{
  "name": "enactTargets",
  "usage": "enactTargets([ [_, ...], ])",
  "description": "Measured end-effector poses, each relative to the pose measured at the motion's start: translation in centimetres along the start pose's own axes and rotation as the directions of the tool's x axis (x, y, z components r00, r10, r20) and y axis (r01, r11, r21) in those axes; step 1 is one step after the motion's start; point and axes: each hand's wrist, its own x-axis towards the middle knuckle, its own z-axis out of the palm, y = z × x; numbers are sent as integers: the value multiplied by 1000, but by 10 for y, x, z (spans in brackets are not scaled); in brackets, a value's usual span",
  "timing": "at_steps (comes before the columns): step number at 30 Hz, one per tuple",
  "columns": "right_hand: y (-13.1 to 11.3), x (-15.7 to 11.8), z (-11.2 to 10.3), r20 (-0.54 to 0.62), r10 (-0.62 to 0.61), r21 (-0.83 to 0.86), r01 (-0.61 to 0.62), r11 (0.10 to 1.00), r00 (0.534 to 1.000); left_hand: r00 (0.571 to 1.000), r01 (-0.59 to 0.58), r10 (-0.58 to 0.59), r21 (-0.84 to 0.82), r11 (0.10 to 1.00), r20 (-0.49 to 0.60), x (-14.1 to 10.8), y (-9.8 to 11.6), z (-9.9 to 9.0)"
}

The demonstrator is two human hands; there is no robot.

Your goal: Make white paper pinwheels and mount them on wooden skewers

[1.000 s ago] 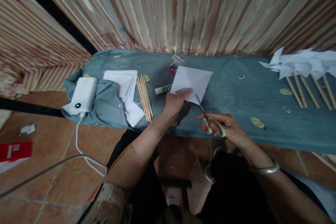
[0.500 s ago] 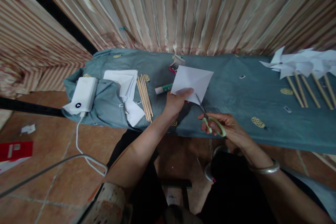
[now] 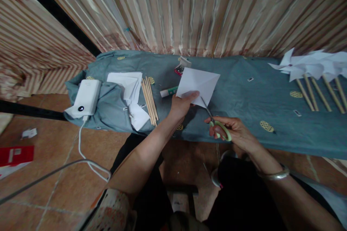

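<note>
Your left hand (image 3: 182,105) has the white paper square (image 3: 199,80) pinched, thumb on top, fingers underneath, and it's up over the middle of the blue-grey cloth (image 3: 244,101), faint creases showing, no writing visible on its face. In come the scissors (image 3: 211,117)! Your right hand (image 3: 233,128) is closed around their light green handles, and the blades are at the paper's near corner, tips just right of your left thumb.

Now the labels: the glue stick (image 3: 168,91), partly under the paper, wears a green one, too small to read. Over on the left, the white power bank (image 3: 86,97) shows a lit mark on its round dark display, but you can't make out the figure. Down on the floor, the red packet (image 3: 16,156) carries pale printed blocks, illegible from up here.

Pale wooden sticks (image 3: 149,101) lie between the glue stick and the loose white sheets (image 3: 131,85), and far right, there's your row of paper pinwheels (image 3: 311,66), overlapping one another.
</note>
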Motion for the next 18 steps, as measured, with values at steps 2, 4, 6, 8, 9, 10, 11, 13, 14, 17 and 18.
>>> enactTargets([
  [2,1,0,0,-6,7,15,-7,1000,1000,1000,-2,2,-7,1000,-2,0,0,0],
  [4,2,0,1,-8,8,17,-8,1000,1000,1000,-3,3,-3,1000,-1,1,0,0],
  [6,2,0,1,-13,1,6,-1,1000,1000,1000,-2,2,7,1000,-9,1,0,0],
  [8,2,0,1,-17,-6,-4,6,1000,1000,1000,-1,1,11,1000,-13,1,0,0],
  [9,1,0,1,-18,-9,-7,9,1000,1000,1000,2,-2,10,1000,-10,1,0,0],
  [10,1,0,2,-19,-8,-8,8,1000,1000,1000,6,-6,7,1000,-6,0,1,0],
  [11,0,0,2,-22,-5,-7,5,1000,1000,1000,11,-11,3,1000,-2,0,1,0],
  [13,-2,0,3,-29,4,3,-4,1000,1000,1000,21,-21,-8,1000,2,0,2,-1],
  [14,-2,0,3,-33,6,10,-6,1000,999,1000,22,-22,-13,1000,1,0,3,-1],
  [17,-3,0,3,-39,3,15,-2,1000,999,1000,26,-25,-8,1000,9,-1,2,-1],
  [18,-3,0,3,-40,1,11,0,1000,999,999,31,-31,2,1000,14,-2,2,0],
])
